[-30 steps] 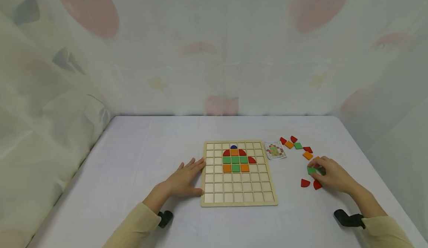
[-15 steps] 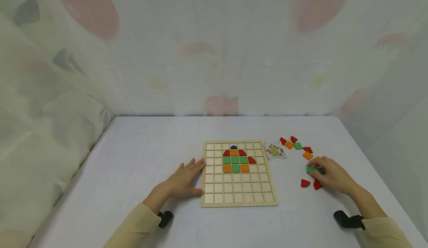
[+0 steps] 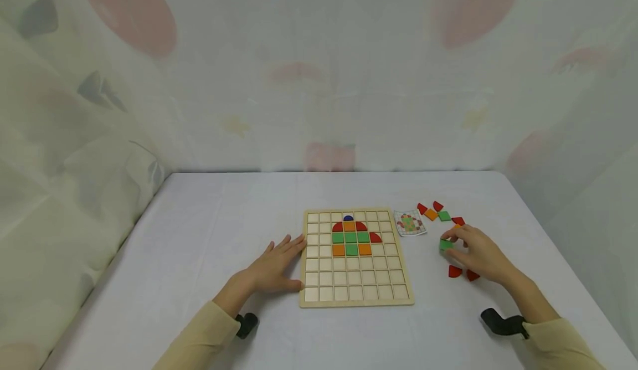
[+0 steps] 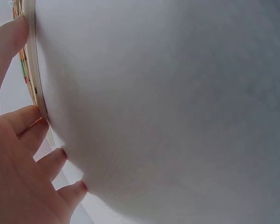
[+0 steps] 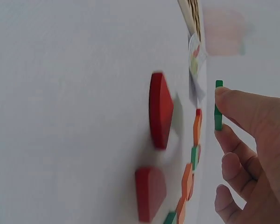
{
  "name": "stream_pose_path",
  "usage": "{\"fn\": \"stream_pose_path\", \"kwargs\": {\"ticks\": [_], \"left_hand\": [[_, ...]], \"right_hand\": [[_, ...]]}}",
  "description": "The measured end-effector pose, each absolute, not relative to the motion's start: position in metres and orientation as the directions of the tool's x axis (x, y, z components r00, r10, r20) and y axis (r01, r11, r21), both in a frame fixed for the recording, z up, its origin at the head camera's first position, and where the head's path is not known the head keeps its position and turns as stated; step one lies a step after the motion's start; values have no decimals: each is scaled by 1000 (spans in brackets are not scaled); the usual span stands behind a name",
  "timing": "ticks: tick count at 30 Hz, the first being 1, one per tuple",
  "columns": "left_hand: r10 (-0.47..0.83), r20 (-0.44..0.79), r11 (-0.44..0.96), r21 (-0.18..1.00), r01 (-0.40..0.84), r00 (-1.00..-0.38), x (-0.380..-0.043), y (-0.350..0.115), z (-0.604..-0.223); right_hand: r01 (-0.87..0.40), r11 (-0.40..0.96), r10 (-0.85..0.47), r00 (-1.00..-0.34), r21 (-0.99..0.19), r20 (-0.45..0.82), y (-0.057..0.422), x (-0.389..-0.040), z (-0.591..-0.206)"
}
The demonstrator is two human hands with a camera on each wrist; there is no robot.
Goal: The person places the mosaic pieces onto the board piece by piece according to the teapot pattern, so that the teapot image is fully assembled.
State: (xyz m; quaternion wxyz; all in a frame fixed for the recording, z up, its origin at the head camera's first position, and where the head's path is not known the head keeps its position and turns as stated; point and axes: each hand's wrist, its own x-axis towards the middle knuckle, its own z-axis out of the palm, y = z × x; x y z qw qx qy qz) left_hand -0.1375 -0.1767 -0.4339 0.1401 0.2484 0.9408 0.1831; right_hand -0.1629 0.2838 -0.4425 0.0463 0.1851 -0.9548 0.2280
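- Right hand (image 3: 476, 251), and it's a narrow grip here: thumb and fingertips pinch a green piece (image 3: 446, 245), clear of the counter (image 3: 224, 220). One tile or a couple together? Can't tell.
- The right wrist view has that green piece nearly edge-on, the remaining fingers curled in below it.
- Over to the left hand (image 3: 273, 269): wide grip, fingers spread, thumb and fingertips up against the left edge of the wooden board (image 3: 354, 288).
- On that board, a coloured shape: blue half-round (image 3: 348, 218) on top, then an orange square (image 3: 349, 226) between two red corners, a green row with one more red piece at its right end, and orange, green, orange beneath.
- Just beside the board's upper right, the pattern card (image 3: 411, 224) lies on the counter, its printed picture facing up.
- Beyond the card, a loose cluster: red, orange and green tiles (image 3: 444, 216), the right hand partly covering an orange one.
- Nearer the person, two red quarter-rounds (image 3: 454, 271) lie below the right hand.
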Motion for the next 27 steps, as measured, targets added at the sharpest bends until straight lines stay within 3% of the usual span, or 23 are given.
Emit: {"fn": "stream_pose_path", "kwargs": {"ticks": [14, 27], "left_hand": [[521, -170, 810, 409, 421, -837, -138, -177, -433], [525, -168, 806, 415, 423, -834, -138, -177, -434]], "right_hand": [[-470, 780, -400, -882, -413, 250, 234, -165, -442], [-524, 700, -439, -851, -485, 286, 174, -168, -440]]}}
